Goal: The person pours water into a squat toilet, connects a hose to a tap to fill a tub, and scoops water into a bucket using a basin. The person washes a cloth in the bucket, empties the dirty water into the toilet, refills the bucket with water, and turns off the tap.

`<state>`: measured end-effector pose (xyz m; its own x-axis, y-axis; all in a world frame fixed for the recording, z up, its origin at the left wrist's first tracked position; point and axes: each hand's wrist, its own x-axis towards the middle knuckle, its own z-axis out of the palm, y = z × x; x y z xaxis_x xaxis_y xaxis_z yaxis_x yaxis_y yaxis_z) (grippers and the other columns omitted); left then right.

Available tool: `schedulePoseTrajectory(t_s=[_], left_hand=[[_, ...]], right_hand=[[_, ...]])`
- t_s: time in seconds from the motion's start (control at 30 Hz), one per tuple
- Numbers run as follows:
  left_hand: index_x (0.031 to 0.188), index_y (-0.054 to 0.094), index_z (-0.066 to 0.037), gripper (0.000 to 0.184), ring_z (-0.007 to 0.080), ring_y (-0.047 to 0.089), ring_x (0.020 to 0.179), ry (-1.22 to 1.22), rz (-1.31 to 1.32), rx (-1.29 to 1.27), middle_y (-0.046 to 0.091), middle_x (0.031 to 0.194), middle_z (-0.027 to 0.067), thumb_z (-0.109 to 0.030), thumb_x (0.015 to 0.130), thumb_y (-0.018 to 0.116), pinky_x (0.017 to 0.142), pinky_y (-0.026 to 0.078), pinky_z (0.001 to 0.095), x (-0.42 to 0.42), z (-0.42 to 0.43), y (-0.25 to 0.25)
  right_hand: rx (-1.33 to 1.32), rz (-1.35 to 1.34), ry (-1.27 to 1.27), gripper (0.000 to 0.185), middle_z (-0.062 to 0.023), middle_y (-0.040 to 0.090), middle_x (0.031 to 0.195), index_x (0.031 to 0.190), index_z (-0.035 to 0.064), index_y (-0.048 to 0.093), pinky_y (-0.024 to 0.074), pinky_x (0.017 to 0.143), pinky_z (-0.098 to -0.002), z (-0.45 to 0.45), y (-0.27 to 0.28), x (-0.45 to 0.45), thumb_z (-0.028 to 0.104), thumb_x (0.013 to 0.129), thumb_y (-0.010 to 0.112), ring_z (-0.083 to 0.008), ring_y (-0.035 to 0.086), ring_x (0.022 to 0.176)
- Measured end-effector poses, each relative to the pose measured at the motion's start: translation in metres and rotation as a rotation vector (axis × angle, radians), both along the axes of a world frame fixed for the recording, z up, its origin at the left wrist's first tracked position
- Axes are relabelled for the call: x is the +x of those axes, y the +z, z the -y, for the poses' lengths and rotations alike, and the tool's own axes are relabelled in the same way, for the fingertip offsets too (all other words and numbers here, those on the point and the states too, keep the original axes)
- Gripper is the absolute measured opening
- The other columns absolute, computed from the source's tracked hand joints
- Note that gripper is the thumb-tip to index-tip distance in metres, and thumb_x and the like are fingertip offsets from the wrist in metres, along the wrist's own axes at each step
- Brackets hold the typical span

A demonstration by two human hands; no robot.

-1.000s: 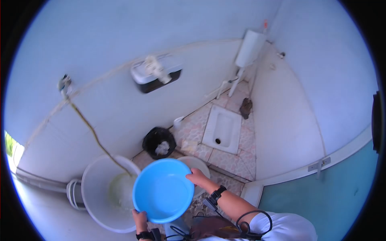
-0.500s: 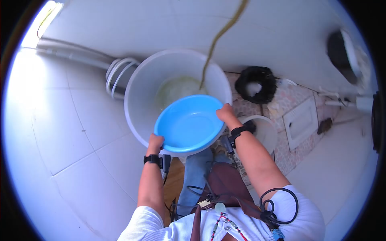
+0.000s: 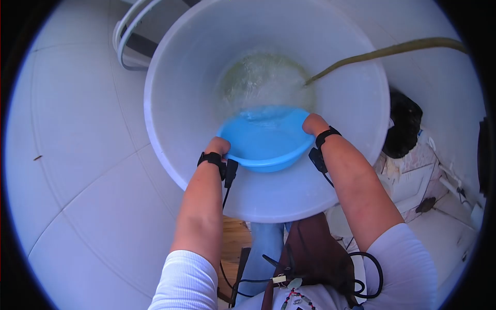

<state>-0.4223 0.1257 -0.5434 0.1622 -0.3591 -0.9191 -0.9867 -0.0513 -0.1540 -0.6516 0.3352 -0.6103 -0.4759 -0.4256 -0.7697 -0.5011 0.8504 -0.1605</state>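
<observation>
Inside the tub (image 3: 181, 113), water (image 3: 263, 77) apparently enters the basin (image 3: 266, 164)

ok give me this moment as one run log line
left hand: gripping blue basin | right hand: gripping opposite side | basin: tilted inside tub, far edge at water

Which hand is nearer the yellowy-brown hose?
Right. The right hand, on the right rim of the blue basin, sits below the hose in the picture; the left hand, on the left rim, is farther away.
</observation>
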Motion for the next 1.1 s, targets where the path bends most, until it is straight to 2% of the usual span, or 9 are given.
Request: schedulePoseTrajectory(t_s=[0.13, 0.27, 0.3, 0.37, 0.43, 0.6, 0.67, 0.9, 1.1], left_hand=[[0.078, 0.06, 0.006, 0.016, 0.0271, 0.061, 0.056, 0.129, -0.073, -0.064, 0.061, 0.071, 0.0165, -0.005, 0.075, 0.049, 0.044, 0.046, 0.0369, 0.004, 0.014, -0.03], [0.081, 0.06, 0.008, 0.018, 0.0301, 0.062, 0.06, 0.361, -0.144, -0.118, 0.061, 0.072, 0.0197, -0.005, 0.073, 0.049, 0.049, 0.048, 0.0405, 0.017, 0.02, -0.066], [0.082, 0.06, 0.008, 0.019, 0.0321, 0.063, 0.065, 0.353, -0.128, -0.165, 0.061, 0.075, 0.0213, -0.005, 0.072, 0.05, 0.053, 0.049, 0.0416, 0.017, 0.018, -0.071], [0.089, 0.059, 0.009, 0.024, 0.0358, 0.062, 0.082, 0.372, -0.219, -0.334, 0.062, 0.087, 0.024, -0.002, 0.069, 0.05, 0.067, 0.049, 0.0415, 0.03, 0.013, -0.101], [0.092, 0.057, 0.009, 0.027, 0.0353, 0.061, 0.085, 0.428, -0.281, -0.394, 0.061, 0.09, 0.0237, -0.001, 0.069, 0.05, 0.07, 0.048, 0.0401, 0.021, 0.01, -0.092], [0.101, 0.052, 0.009, 0.032, 0.0331, 0.06, 0.088, 0.431, -0.395, -0.446, 0.06, 0.094, 0.0221, -0.001, 0.07, 0.052, 0.073, 0.048, 0.0386, 0.023, -0.004, -0.067], [0.104, 0.049, 0.008, 0.03, 0.0273, 0.06, 0.08, 0.446, -0.646, -0.456, 0.059, 0.094, 0.0195, 0.001, 0.075, 0.053, 0.067, 0.049, 0.0376, 0.025, -0.01, -0.064], [0.105, 0.049, 0.007, 0.03, 0.0243, 0.06, 0.083, 0.457, -0.783, -0.54, 0.059, 0.095, 0.0174, 0.003, 0.076, 0.053, 0.072, 0.048, 0.0357, 0.021, -0.015, -0.03], [0.102, 0.05, 0.006, 0.03, 0.026, 0.058, 0.085, 0.471, -0.862, -0.623, 0.059, 0.093, 0.0179, -0.001, 0.074, 0.057, 0.076, 0.045, 0.0366, 0.018, -0.031, 0.091]], right_hand=[[0.08, 0.094, -0.097, 0.025, -0.0208, 0.059, 0.103, 0.095, -0.0007, 0.063, 0.046, 0.081, -0.0393, 0.009, -0.045, -0.003, 0.013, 0.078, 0.05, -0.0362, 0.056, 0.098], [-0.029, 0.079, -0.478, 0.026, -0.0241, 0.06, 0.098, 0.093, -0.0025, 0.062, 0.0454, 0.08, -0.0398, 0.007, -0.058, -0.007, 0.012, 0.073, 0.052, -0.0379, 0.056, 0.095], [-0.127, 0.103, -0.652, 0.027, -0.0252, 0.06, 0.095, 0.092, -0.0031, 0.062, 0.0453, 0.08, -0.0403, 0.01, -0.053, -0.011, 0.012, 0.071, 0.054, -0.0384, 0.057, 0.094], [-0.258, -0.017, -0.641, 0.027, -0.0257, 0.06, 0.093, 0.092, -0.003, 0.061, 0.0453, 0.08, -0.0407, 0.007, -0.065, -0.002, 0.011, 0.069, 0.054, -0.0388, 0.057, 0.092], [-0.429, -0.151, -0.666, 0.028, -0.0229, 0.062, 0.087, 0.09, -0.0039, 0.059, 0.0464, 0.075, -0.0399, 0.006, -0.065, 0.007, 0.013, 0.068, 0.064, -0.0347, 0.061, 0.083], [-0.501, -0.188, -0.674, 0.026, -0.0226, 0.061, 0.088, 0.091, -0.0025, 0.057, 0.0458, 0.075, -0.042, 0.01, -0.047, 0.007, 0.013, 0.072, 0.063, -0.0376, 0.059, 0.085], [-0.531, -0.218, -0.682, 0.025, -0.0227, 0.061, 0.089, 0.091, -0.0016, 0.056, 0.0456, 0.075, -0.044, 0.014, -0.035, 0.002, 0.014, 0.072, 0.062, -0.0394, 0.058, 0.086], [-0.667, -0.353, -0.623, 0.026, -0.0219, 0.06, 0.085, 0.092, -0.0008, 0.053, 0.0457, 0.072, -0.0453, 0.023, 0.031, -0.017, 0.015, 0.074, 0.062, -0.0393, 0.058, 0.081], [-0.784, -0.403, -0.682, 0.023, -0.0189, 0.06, 0.078, 0.088, 0.0039, 0.052, 0.0459, 0.066, -0.0455, -0.003, 0.115, -0.013, 0.017, 0.073, 0.063, -0.0389, 0.058, 0.076]])
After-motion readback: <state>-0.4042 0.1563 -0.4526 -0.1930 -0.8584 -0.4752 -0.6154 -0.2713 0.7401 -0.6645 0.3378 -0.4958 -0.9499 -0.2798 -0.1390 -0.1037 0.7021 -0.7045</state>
